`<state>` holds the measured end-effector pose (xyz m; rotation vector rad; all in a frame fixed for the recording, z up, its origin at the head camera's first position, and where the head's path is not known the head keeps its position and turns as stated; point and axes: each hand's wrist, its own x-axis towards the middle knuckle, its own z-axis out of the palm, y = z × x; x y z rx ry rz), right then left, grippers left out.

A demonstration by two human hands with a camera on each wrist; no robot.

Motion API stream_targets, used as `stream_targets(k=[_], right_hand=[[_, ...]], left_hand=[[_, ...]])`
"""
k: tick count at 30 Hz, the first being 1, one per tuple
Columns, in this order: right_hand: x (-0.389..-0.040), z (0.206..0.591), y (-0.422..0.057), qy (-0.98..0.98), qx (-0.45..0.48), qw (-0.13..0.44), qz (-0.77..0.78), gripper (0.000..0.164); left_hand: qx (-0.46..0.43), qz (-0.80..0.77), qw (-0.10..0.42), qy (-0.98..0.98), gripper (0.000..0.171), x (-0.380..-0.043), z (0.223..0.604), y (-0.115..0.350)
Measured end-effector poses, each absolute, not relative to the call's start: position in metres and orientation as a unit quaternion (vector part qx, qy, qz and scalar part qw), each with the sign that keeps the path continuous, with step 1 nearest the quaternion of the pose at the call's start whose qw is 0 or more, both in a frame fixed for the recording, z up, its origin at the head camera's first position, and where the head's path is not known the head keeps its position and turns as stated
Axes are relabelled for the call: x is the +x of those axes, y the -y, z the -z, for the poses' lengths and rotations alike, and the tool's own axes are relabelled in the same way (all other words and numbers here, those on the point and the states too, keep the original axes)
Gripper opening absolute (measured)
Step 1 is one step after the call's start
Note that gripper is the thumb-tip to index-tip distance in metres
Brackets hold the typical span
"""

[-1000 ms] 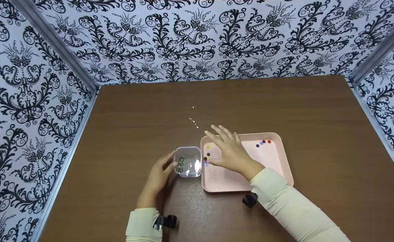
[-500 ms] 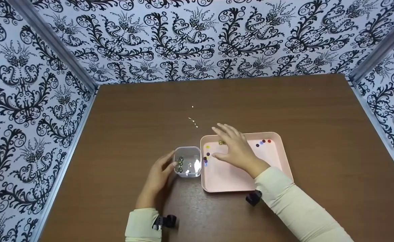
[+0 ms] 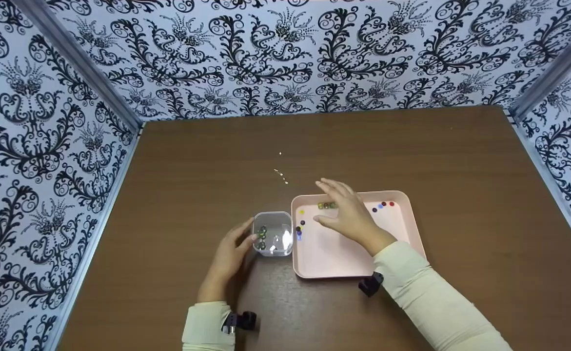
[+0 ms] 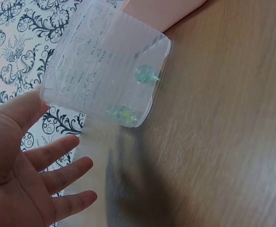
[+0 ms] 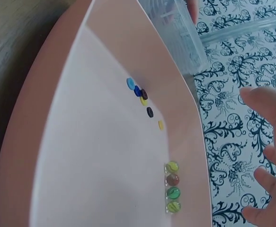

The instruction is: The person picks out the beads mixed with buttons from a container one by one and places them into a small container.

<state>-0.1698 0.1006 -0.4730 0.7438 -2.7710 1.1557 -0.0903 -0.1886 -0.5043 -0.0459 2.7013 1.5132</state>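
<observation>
My left hand (image 3: 230,253) is beside a small clear plastic container (image 3: 285,222), its thumb at the rim. In the left wrist view the other fingers (image 4: 66,176) are spread and relaxed. Green and yellowish glass marbles (image 3: 262,239) lie inside the container on the side nearest that hand. Over a pink tray (image 3: 334,263) hovers my right hand (image 3: 351,217), fingers extended and thumb apart, with nothing between them. Against the tray's far wall stands a row of glass marbles (image 5: 173,179), green, yellow-green and brownish, partly hidden by the right hand in the head view.
Small coloured buttons (image 5: 150,112) lie along the tray's left side. Several more, dark, blue and red (image 3: 383,204), sit at its far right corner. The container stands close against the tray's left edge. Patterned walls (image 3: 285,58) border the brown table (image 3: 207,161) behind and at both sides.
My right hand has moved right and a little away from the tray's left side, uncovering marbles along the far wall. My left hand has stayed by the container.
</observation>
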Motion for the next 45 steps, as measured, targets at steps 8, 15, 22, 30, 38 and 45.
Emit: stream_targets(k=[8,15,22,30,38,45], right_hand=[[-0.174,0.476,-0.108,0.884,0.216,0.027,-0.415,0.07],[-0.174,0.477,-0.112,0.877,0.189,0.021,-0.44,0.067],[-0.176,0.479,-0.113,0.88,0.167,-0.001,-0.445,0.064],[-0.18,0.479,-0.118,0.882,0.16,-0.002,-0.443,0.061],[-0.183,0.483,-0.124,0.878,0.16,-0.007,-0.452,0.056],[-0.186,0.485,-0.127,0.874,0.151,-0.011,-0.463,0.053]], left_hand=[[-0.009,-0.492,0.017,-0.87,0.042,-0.091,0.504,0.188],[-0.013,-0.491,0.017,-0.871,0.042,-0.091,0.505,0.188],[-0.013,-0.5,0.015,-0.866,0.043,-0.091,0.506,0.188],[-0.016,-0.508,0.014,-0.861,0.043,-0.09,0.506,0.188],[-0.011,-0.51,0.011,-0.86,0.042,-0.091,0.507,0.188],[-0.015,-0.508,0.014,-0.861,0.043,-0.091,0.507,0.188]])
